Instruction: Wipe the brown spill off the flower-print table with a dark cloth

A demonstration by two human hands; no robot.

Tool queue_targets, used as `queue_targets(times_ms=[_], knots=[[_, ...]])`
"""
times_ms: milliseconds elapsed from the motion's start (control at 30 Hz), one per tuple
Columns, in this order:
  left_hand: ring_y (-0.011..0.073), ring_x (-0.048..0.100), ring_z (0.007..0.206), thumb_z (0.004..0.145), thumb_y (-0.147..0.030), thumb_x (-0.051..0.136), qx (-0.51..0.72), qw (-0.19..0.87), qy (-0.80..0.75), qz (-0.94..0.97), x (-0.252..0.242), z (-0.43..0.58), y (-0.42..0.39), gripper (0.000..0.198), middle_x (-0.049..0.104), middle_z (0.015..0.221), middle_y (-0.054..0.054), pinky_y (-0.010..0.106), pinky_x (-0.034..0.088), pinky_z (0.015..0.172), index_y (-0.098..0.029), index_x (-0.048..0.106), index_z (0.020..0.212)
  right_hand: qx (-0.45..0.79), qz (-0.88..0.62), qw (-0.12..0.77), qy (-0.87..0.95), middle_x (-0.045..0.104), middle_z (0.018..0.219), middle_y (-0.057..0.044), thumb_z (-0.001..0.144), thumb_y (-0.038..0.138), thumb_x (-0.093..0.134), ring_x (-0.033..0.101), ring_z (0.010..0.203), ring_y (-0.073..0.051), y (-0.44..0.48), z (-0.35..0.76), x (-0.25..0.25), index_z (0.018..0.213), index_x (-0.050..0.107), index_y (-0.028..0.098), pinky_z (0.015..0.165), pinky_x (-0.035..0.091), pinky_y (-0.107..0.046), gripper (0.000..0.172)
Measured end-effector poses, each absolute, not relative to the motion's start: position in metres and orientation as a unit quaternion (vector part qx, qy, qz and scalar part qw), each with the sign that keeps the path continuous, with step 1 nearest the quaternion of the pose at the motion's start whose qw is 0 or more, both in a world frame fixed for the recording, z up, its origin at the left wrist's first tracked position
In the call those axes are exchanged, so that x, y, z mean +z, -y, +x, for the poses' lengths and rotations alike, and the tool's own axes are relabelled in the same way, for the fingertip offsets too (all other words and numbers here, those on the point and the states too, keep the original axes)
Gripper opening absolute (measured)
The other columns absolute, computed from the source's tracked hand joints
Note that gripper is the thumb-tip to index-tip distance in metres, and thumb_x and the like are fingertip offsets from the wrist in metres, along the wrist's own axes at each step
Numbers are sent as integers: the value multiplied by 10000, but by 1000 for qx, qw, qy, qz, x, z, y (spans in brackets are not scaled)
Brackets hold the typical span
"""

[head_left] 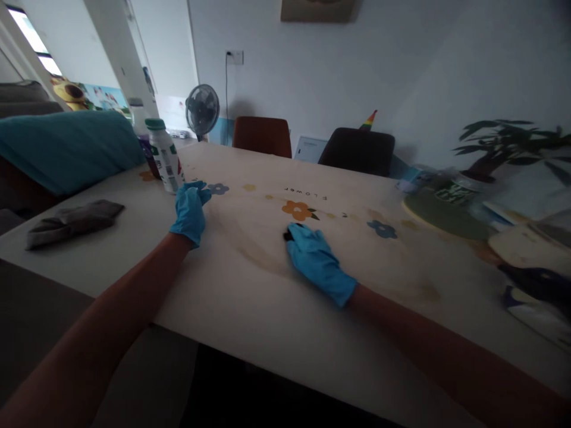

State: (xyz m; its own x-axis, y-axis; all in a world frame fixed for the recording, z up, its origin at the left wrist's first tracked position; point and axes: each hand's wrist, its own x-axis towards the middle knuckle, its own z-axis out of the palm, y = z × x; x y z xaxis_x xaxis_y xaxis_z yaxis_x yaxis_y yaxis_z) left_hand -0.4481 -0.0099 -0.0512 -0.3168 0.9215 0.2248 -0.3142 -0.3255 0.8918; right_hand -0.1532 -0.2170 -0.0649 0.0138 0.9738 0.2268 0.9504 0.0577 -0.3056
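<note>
Both my hands wear blue gloves over a pale table printed with flowers. My left hand rests on the table with its fingers curled loosely, right beside a white bottle with a green cap; nothing shows in the hand. My right hand lies palm down on the table with its fingers closed over a small dark object that peeks out at the fingertips; I cannot make out what that object is. Brownish stains mark the tabletop around the right hand.
A grey cloth lies at the table's left edge. On the right stand a potted plant, a green plate and other dishes. Two chairs and a fan stand behind the table, and a teal-covered sofa is at left.
</note>
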Motion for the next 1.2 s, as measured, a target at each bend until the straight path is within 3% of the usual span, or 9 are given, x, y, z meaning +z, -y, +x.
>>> queue_targets(times_ms=[100, 200, 533, 700, 833, 1000, 1200], knots=[[227, 776, 952, 966, -305, 688, 713, 437, -393, 383, -49, -447, 11, 127, 773, 1157, 119, 536, 703, 1183, -207, 672, 1046, 69, -690, 130, 709, 597, 1896, -152, 1250, 321, 462, 520, 1788, -425, 177, -214, -47, 1790, 646, 245, 1512, 312, -791, 576], [224, 777, 945, 952, -299, 669, 721, 429, -391, 378, -49, -446, 11, 130, 778, 1162, 122, 541, 707, 1182, -205, 679, 1041, 78, -675, 113, 725, 546, 1937, -148, 1271, 292, 487, 483, 1810, -403, 144, -263, -30, 1800, 614, 190, 1524, 308, -731, 554], [246, 746, 985, 934, -504, 757, 722, 406, -387, 405, -67, -455, 5, 313, 783, 1198, 123, 526, 701, 1159, -234, 689, 1077, 67, -649, 139, 745, 739, 1770, -15, 1283, 289, 510, 631, 1674, -310, 57, -312, -16, 1601, 754, 236, 1497, 386, -599, 404], [240, 732, 991, 890, -494, 783, 723, 417, -385, 393, -68, -460, 2, 343, 768, 1204, 132, 531, 685, 1170, -221, 679, 1069, 74, -689, 143, 707, 772, 1711, -109, 1264, 174, 541, 648, 1649, -326, 24, -281, -16, 1554, 803, 197, 1492, 361, -633, 392], [230, 741, 974, 901, -386, 752, 721, 425, -392, 382, -63, -461, 3, 252, 772, 1181, 135, 560, 674, 1214, -193, 693, 1054, 65, -745, 141, 648, 763, 1682, -149, 1271, 337, 713, 678, 1609, -354, 18, -227, -15, 1559, 802, 199, 1457, 412, -679, 331], [224, 748, 948, 890, -209, 623, 711, 430, -419, 367, -54, -459, 8, 172, 789, 1166, 133, 591, 674, 1248, -173, 713, 1032, 49, -821, 123, 555, 775, 1664, -220, 1222, 146, 515, 695, 1557, -352, 39, -145, -14, 1592, 789, 160, 1420, 411, -605, 460], [213, 744, 968, 908, -221, 628, 716, 429, -415, 362, -55, -458, 9, 142, 786, 1160, 115, 577, 667, 1271, -185, 692, 1031, 17, -882, 107, 460, 791, 1634, -235, 1147, 138, 510, 712, 1550, -372, 92, -53, -13, 1527, 814, 149, 1395, 449, -619, 486]])
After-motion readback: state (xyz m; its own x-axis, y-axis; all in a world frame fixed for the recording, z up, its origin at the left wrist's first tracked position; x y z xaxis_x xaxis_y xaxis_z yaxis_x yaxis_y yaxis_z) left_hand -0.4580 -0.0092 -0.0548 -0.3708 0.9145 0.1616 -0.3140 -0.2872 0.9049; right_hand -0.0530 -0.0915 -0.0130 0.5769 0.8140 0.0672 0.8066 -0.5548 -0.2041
